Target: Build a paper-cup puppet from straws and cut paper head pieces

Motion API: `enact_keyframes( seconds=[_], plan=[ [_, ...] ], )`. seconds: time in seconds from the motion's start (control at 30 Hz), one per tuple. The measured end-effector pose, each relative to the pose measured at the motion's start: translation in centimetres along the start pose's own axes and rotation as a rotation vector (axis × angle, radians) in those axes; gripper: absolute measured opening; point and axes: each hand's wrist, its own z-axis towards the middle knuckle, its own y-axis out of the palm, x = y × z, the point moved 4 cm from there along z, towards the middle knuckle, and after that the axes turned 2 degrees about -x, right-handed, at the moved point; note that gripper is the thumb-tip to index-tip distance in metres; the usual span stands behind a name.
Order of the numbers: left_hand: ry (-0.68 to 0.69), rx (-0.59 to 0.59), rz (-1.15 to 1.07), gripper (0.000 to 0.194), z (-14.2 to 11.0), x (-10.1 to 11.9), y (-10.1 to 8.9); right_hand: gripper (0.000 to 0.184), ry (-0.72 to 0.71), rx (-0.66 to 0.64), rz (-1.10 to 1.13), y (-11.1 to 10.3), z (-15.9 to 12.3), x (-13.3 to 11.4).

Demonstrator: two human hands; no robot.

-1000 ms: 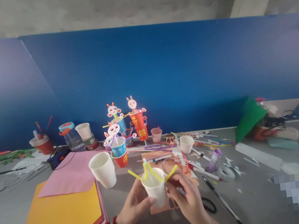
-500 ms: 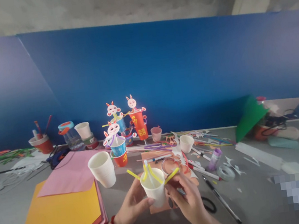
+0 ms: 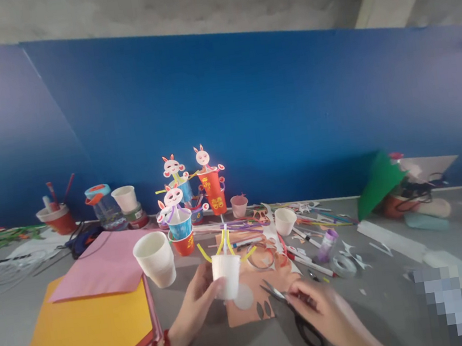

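Note:
My left hand [image 3: 198, 299] is wrapped round a white paper cup [image 3: 227, 276], tilted towards me. Yellow strips [image 3: 203, 253] stick out at its sides, and more yellow strips and a pale straw [image 3: 225, 237] rise from its mouth. To the right, my right hand [image 3: 316, 304] grips black-handled scissors [image 3: 308, 331] near the pivot, with the blades partly apart and pointing at the cup. Below the cup lies an orange paper sheet [image 3: 251, 313] carrying a pale disc and two dark ovals.
Rabbit-faced cup figures [image 3: 179, 223] stand behind the cup. A larger white cup [image 3: 155, 261] and stacked coloured paper [image 3: 101, 323] are at left. Pens, paper scraps, a purple glue stick [image 3: 328, 245] and a tape roll [image 3: 344, 265] lie at right. A blue panel [image 3: 248, 113] rises behind.
My right hand has left the cup's side and taken hold of the scissors, which have shifted. My left hand has moved slightly up and left, tilting the cup.

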Motion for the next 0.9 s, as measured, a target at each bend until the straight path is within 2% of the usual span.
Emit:
enact_keyframes(
  seconds=[0.1,0.2,0.3,0.43,0.57,0.8,0.9],
  plan=[
    [0.014,0.050,0.193,0.039,0.4,0.4,-0.8,0.017,-0.098,-0.043,-0.082,1.5,-0.4,-2.1],
    [-0.028,0.075,0.351,0.037,0.7,0.3,-1.7,0.012,-0.221,-0.116,-0.105,2.7,-0.2,-4.4],
    [-0.057,0.075,0.482,0.030,0.8,0.4,-2.2,0.029,-0.299,-0.209,-0.138,3.9,0.0,-5.3],
    [-0.073,0.081,0.752,0.029,0.7,0.7,-2.6,0.047,-0.359,-0.276,-0.210,5.1,-0.1,-4.9],
    [-0.091,0.079,0.909,0.035,0.7,1.0,-2.8,0.049,-0.356,-0.298,-0.236,5.0,-0.4,-4.6],
    [-0.077,0.154,1.241,0.018,0.3,1.9,-2.8,0.041,-0.320,-0.293,-0.219,3.7,-0.6,-5.0],
    [-0.005,0.172,1.368,0.016,0.1,2.6,-2.4,0.038,-0.324,-0.250,-0.214,3.5,-0.6,-4.9]
  ],
)
